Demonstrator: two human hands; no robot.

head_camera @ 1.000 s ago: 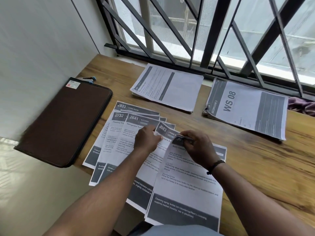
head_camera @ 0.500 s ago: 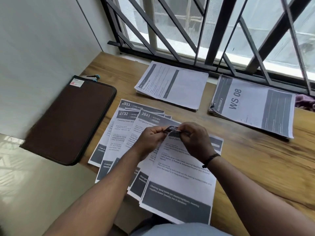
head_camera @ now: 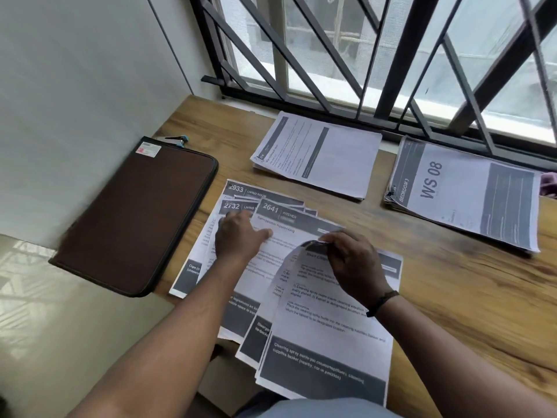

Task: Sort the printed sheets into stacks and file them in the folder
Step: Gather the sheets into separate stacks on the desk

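Several printed sheets lie fanned on the wooden table in front of me, headed 2933 (head_camera: 241,190), 2732 (head_camera: 233,206) and 2641 (head_camera: 277,210). My left hand (head_camera: 239,236) rests flat on the fanned sheets, fingers spread. My right hand (head_camera: 351,262) pinches the curled top edge of the nearest sheet (head_camera: 325,336), lifting it off the pile. A shut brown zip folder (head_camera: 135,218) lies to the left, overhanging the table edge. One sorted stack (head_camera: 319,153) sits near the window. Another stack, marked WS 08 (head_camera: 464,191), lies at the right.
A black window grille (head_camera: 361,70) runs along the table's far edge. A white wall (head_camera: 75,86) closes the left side. A small blue-tipped clip (head_camera: 177,140) lies behind the folder. Purple cloth (head_camera: 548,184) shows at the far right. Bare wood (head_camera: 467,297) lies right of the sheets.
My left hand has let go of the sheet's top corner and moved left onto the fanned sheets. My right hand still holds the curled top edge.
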